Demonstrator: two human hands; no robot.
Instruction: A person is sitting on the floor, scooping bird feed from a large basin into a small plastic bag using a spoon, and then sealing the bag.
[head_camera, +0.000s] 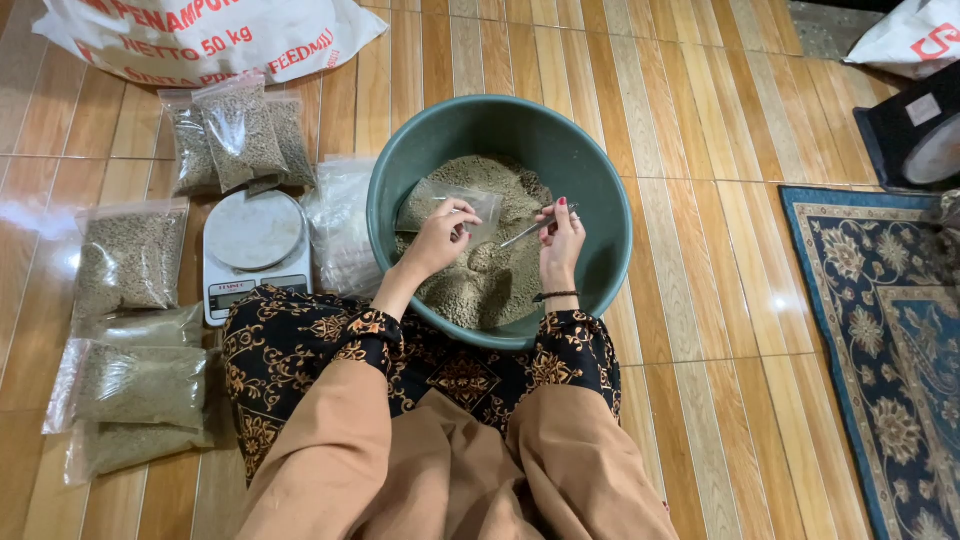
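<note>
While seated on the wooden floor (700, 400), leaning over green basin (600, 200) holding greyish-green pellet feed (490, 290). Left hand (438, 238) inside basin, fingers pinching the mouth of a small clear plastic bag (445, 203) lying on top of the feed, bag partly filled and tilted toward the basin's far left wall. Right hand (560, 240) closed around the handle of a metal spoon (530, 232), spoon bowl pointing left toward the bag, just above the feed surface. Dark bracelet (556, 296) on right wrist. Black-and-gold patterned sleeves, tan cloth over the lap at bottom centre. White digital kitchen scale (255, 250) on floor just left of basin, round platform bare. Stack of empty clear bags (340, 235) between scale and basin, touching basin wall. Three filled bags of feed (240, 135) beyond the scale, overlapping. More filled bags (135, 330) in a column at far left, lying flat, some stacked. Large white sack (200, 35) with red print at top left, another white sack (915, 35) at top right corner. Blue patterned rug (885, 350) along right edge, well apart from basin. Dark object at right edge, partly cut off, cannot tell what.
</note>
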